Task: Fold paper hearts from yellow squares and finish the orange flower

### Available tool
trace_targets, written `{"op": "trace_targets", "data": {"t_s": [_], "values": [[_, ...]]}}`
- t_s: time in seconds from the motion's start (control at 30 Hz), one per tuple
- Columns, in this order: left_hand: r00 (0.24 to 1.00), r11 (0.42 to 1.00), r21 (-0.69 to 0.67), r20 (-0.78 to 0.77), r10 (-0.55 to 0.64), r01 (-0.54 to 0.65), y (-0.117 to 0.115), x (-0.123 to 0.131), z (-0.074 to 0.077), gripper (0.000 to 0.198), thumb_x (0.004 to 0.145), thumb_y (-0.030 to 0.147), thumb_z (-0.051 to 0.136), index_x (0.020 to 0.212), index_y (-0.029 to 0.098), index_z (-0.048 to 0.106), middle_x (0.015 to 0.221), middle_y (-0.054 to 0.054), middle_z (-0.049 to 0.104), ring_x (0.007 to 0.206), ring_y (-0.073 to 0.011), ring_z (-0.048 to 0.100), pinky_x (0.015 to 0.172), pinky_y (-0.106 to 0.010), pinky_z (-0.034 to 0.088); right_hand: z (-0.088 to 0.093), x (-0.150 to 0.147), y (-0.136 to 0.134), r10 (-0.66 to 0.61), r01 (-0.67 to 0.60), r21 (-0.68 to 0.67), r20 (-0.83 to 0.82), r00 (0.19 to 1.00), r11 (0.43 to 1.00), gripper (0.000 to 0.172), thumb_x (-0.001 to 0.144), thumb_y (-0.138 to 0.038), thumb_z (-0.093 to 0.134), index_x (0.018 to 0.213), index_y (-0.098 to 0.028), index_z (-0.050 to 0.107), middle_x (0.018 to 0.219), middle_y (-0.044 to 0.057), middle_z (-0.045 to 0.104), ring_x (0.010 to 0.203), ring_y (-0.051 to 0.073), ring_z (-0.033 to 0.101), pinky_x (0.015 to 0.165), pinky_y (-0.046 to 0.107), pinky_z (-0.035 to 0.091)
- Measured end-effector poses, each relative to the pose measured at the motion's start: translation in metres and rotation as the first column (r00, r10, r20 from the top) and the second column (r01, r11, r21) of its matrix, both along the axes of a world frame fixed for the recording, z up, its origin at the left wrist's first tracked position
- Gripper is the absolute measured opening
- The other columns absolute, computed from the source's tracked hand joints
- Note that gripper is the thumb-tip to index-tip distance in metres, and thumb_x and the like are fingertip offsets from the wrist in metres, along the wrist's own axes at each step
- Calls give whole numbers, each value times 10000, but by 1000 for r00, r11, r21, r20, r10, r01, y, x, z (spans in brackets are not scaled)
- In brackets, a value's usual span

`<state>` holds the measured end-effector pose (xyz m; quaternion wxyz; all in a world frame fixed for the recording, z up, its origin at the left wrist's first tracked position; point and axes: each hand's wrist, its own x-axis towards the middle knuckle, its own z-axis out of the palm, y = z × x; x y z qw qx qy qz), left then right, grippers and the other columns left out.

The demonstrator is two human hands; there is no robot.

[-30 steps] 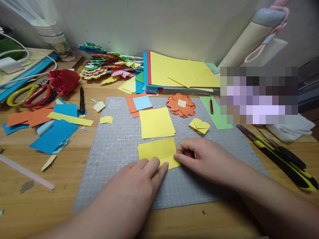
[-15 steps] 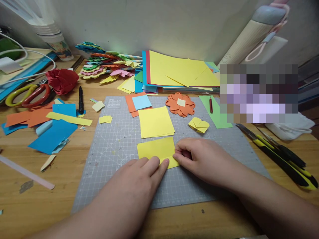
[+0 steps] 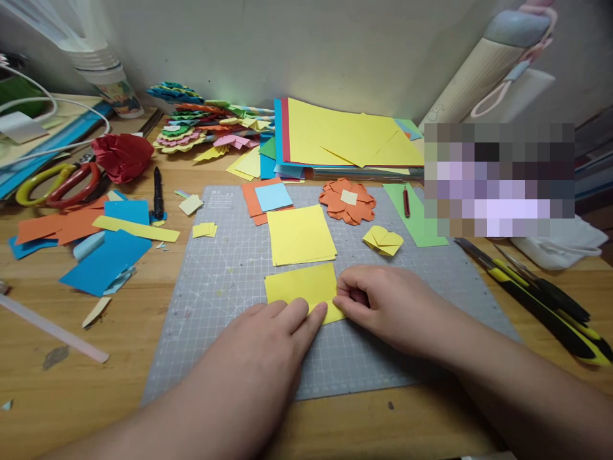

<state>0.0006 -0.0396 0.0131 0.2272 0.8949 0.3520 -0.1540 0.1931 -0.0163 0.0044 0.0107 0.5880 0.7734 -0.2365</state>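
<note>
A small yellow paper square [image 3: 301,285] lies on the grey cutting mat [image 3: 215,287], its near edge folded up. My left hand [image 3: 268,345] presses that near edge down with the fingers held together and flat. My right hand [image 3: 383,303] pinches the square's right near corner between thumb and fingers. Just beyond lies a stack of yellow squares [image 3: 300,234]. A folded yellow piece [image 3: 383,241] and an orange paper flower [image 3: 347,201] sit farther right on the mat.
Coloured paper sheets [image 3: 345,137] are stacked at the back, with folded paper flowers [image 3: 191,124] beside them. Scissors [image 3: 57,182], a red paper flower [image 3: 122,155] and blue and orange scraps [image 3: 103,255] lie left. Utility knives [image 3: 536,297] lie right.
My left fingers have slid slightly right along the folded edge. Otherwise the hands and paper stay where they were.
</note>
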Motion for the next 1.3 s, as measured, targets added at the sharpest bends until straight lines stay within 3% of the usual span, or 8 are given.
{"op": "trace_targets", "data": {"t_s": [0.23,0.43,0.53,0.63,0.73,0.87,1.13,1.3], "values": [[997,999,27,65,42,-43,0,0,-7,595,834,90,408,1417,179,335,1087,-93,598,884,-241,571,831,-416,497,0,0,-1,1,-1,10,8,1000,1000,183,794,-242,524,616,-205,500,589,-39,570,522,116,440,472,252,213],[987,996,44,147,66,-73,-2,-1,-11,551,807,124,439,1354,181,423,1059,-85,596,858,-247,551,790,-431,494,-2,3,-1,13,-13,8,1,1000,1000,141,797,-261,548,665,-217,529,620,-41,600,542,127,483,467,249,248],[988,997,37,145,62,-68,-2,-1,-10,537,807,119,435,1342,172,437,1065,-89,595,857,-247,550,785,-432,494,4,5,-4,16,-12,119,-36,999,993,96,834,-261,523,776,-228,593,734,-16,654,650,155,564,529,260,338],[986,997,39,155,66,-72,0,0,-11,530,811,125,440,1339,181,439,1072,-82,598,875,-249,552,803,-434,487,12,5,-17,93,-80,225,-49,995,971,241,907,-284,422,858,-229,651,792,18,683,715,179,614,598,286,394],[983,996,60,172,56,-67,0,-1,-13,548,809,132,448,1354,173,419,1066,-80,602,889,-250,551,807,-425,484,12,0,-33,179,-177,207,10,984,962,319,930,-299,367,933,-224,677,745,25,691,633,187,637,547,297,404],[986,994,107,164,20,-38,-2,-2,-15,589,795,113,437,1380,153,386,1078,-87,599,901,-254,548,808,-419,482,-1,-7,-52,215,-240,237,125,969,941,396,922,-243,353,1213,-124,594,775,63,714,631,215,672,521,323,425],[984,993,114,174,21,-41,-1,-2,-9,565,778,94,413,1341,139,445,1047,-91,595,891,-246,554,800,-409,487,-14,-11,-71,92,-191,365,271,958,911,396,887,-200,370,1141,-67,642,614,54,680,463,208,620,408,330,335],[985,992,123,174,10,-32,-1,-3,-9,547,789,108,411,1333,149,450,1037,-87,596,878,-245,557,788,-402,480,-5,-1,-67,76,-112,342,119,990,933,343,908,-215,360,1070,-146,655,688,43,679,580,205,631,499,321,378]]}}
